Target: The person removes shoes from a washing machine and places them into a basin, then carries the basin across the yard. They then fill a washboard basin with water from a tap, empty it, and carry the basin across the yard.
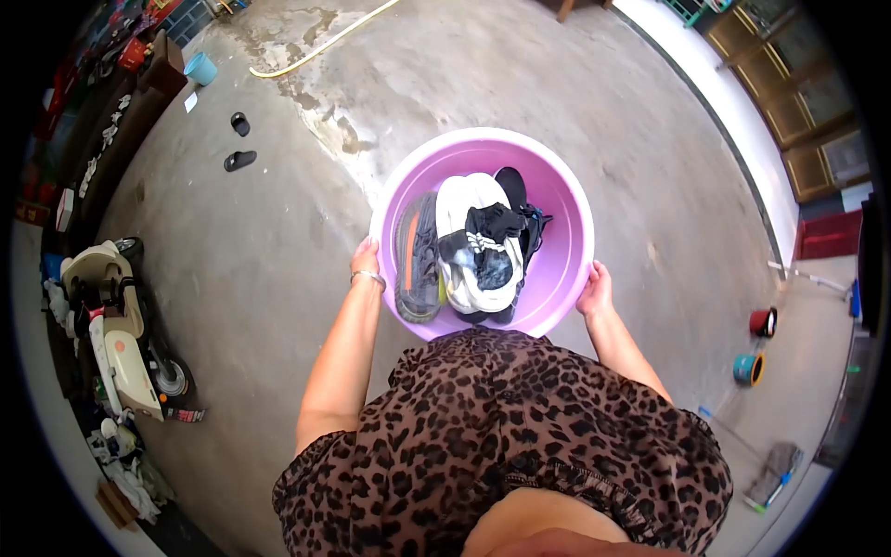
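Observation:
A round pink-purple plastic basin (564, 278) is held in front of my body, above the concrete floor. My left hand (367, 258), with a bracelet at the wrist, grips its left rim. On the right rim my right hand (597, 290) is closed too; parts of the fingers of both hands are hidden by the basin. Several shoes lie inside: a dark grey shoe with an orange stripe (410, 255) on the left, white shoes (453, 200) in the middle, and black shoes (533, 227) on the right. Something black with white stripes (494, 243) lies over the white ones.
A cream scooter (121, 343) stands at the left. Black slippers (240, 161) and a light-blue bucket (200, 69) are at the upper left, near a yellow hose (325, 46). Two small pots (748, 369) and a mop (775, 473) are at the right.

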`<state>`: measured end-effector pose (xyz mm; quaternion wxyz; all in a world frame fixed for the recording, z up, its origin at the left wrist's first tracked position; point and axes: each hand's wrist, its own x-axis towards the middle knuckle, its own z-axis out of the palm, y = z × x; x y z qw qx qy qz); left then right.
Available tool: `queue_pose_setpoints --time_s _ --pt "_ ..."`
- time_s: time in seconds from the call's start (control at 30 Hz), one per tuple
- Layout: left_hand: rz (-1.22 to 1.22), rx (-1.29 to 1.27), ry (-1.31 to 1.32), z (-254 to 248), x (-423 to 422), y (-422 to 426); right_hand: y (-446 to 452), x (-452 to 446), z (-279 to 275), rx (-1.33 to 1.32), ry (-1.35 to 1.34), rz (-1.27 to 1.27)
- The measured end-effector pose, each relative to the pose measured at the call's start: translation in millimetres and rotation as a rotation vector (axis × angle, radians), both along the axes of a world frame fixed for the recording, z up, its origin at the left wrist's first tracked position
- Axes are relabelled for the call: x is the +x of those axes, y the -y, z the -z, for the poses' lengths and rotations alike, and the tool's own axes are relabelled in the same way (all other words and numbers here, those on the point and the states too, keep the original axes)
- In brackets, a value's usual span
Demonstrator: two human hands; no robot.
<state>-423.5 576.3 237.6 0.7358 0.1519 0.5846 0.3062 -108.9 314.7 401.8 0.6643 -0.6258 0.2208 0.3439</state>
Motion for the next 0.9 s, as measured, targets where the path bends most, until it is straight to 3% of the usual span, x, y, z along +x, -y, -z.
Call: queue_pose_setpoints --time_s 0.13,0.27,0.3,0.43,0.53,0.67,0.7,0.9 --pt "-0.018 0.011 0.039 4.9 5.0 -43.9 -49.6 16.0 0.1 0.041 -0.057 -0.09" --pt "-0.048 -0.064 0.085 -41.2 4.4 -44.2 -79.8 47.9 6.6 -0.043 -0.063 -0.127" --pt "-0.084 -0.061 -0.029 -39.4 6.8 -49.0 -88.4 53.9 15.0 -0.044 -0.054 -0.137" --pt "-0.191 -0.087 -0.031 -28.0 15.5 -89.4 -133.5 64.4 28.9 0.001 -0.067 -0.163" --pt "-0.163 -0.022 -0.001 20.5 36.5 -122.4 -157.3 62.9 26.5 0.014 -0.085 -0.13" --pt "-0.103 -0.019 0.139 16.6 57.6 -171.4 -168.4 77.5 33.3 -0.012 -0.055 -0.03" --pt "-0.059 -0.044 -0.024 19.7 52.4 -140.7 -128.6 59.4 47.4 -0.02 -0.089 0.019" --pt "-0.006 -0.026 0.015 59.3 83.7 -245.4 -223.7 81.6 60.0 -0.037 -0.06 0.019"
